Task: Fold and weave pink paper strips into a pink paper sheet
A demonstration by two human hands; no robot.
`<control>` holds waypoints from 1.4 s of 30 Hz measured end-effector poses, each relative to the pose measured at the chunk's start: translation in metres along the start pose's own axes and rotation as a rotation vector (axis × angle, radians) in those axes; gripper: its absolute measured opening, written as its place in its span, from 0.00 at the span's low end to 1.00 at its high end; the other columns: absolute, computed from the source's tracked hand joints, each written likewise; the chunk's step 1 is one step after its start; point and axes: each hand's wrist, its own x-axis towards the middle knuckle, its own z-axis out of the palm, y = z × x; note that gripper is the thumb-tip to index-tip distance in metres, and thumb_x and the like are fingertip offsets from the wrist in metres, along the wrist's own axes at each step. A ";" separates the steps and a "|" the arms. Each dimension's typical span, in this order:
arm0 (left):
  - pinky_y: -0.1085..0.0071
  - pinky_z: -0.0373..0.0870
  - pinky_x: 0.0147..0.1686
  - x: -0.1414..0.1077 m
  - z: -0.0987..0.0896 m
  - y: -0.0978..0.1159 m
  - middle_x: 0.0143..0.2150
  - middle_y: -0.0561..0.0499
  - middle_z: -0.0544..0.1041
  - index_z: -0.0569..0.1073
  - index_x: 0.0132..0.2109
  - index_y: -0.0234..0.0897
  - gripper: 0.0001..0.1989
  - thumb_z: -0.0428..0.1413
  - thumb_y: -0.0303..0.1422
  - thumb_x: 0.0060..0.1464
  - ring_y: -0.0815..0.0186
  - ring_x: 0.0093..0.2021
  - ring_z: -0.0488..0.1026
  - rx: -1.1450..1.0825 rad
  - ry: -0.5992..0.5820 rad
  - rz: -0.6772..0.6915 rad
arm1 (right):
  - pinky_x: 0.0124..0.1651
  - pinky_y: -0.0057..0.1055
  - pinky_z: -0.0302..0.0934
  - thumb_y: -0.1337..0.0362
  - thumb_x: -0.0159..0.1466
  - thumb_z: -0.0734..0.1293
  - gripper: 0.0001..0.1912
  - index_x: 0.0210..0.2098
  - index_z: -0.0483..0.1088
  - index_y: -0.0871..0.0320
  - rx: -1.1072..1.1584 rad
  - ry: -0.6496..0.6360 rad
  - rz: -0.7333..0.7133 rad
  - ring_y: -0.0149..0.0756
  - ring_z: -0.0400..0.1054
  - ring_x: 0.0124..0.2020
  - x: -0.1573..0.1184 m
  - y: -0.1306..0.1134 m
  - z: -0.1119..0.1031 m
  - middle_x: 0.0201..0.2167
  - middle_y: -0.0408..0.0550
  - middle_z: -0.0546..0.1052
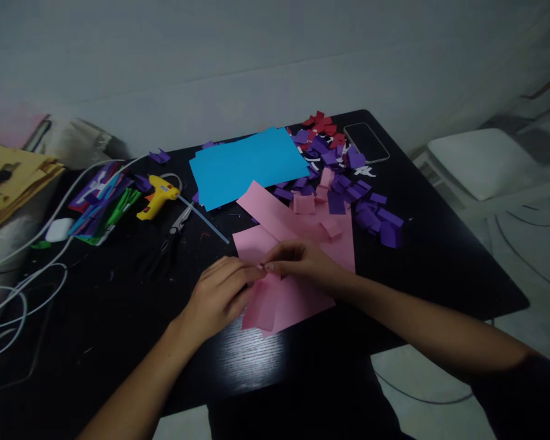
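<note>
Both hands meet over pink paper near the front of the black table (119, 342). My left hand (222, 293) is closed on the upper end of a folded pink paper piece (262, 305). The fingertips of my right hand (297, 263) pinch the same end, from the right. Under the hands lie larger pink sheets (302, 305), overlapping at angles, and a pink strip (266, 211) slants up to the left. Small pink pieces (304, 203) rest on the sheets beyond my right hand. What exactly lies between the fingertips is hidden.
Blue sheets (252, 165) lie behind the pink paper, with purple pieces (369, 217), red pieces (323, 125) and a phone (366, 142) to the right. Leftward are a yellow glue gun (158, 197), scissors (179, 223), coloured strips (105, 205) and white cables (22, 293). A white chair (481, 159) stands right.
</note>
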 end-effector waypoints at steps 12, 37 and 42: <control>0.65 0.77 0.38 0.007 -0.006 0.003 0.42 0.44 0.83 0.76 0.52 0.38 0.10 0.54 0.35 0.71 0.62 0.41 0.81 -0.045 -0.025 -0.044 | 0.41 0.30 0.73 0.60 0.61 0.78 0.09 0.38 0.81 0.58 -0.101 0.043 -0.096 0.33 0.77 0.36 -0.003 0.003 0.000 0.35 0.46 0.83; 0.69 0.77 0.38 0.001 -0.004 0.002 0.45 0.45 0.76 0.75 0.51 0.37 0.09 0.56 0.23 0.65 0.63 0.42 0.77 0.013 -0.042 -0.012 | 0.45 0.35 0.75 0.62 0.66 0.72 0.06 0.41 0.80 0.56 -0.280 0.052 -0.235 0.37 0.79 0.40 -0.006 0.003 0.003 0.39 0.49 0.84; 0.70 0.76 0.38 0.001 0.000 0.002 0.41 0.48 0.78 0.73 0.49 0.37 0.08 0.59 0.24 0.64 0.66 0.39 0.77 -0.040 0.030 -0.074 | 0.45 0.34 0.74 0.66 0.64 0.73 0.06 0.41 0.80 0.57 -0.415 0.019 -0.337 0.35 0.79 0.38 -0.008 0.001 0.002 0.39 0.48 0.84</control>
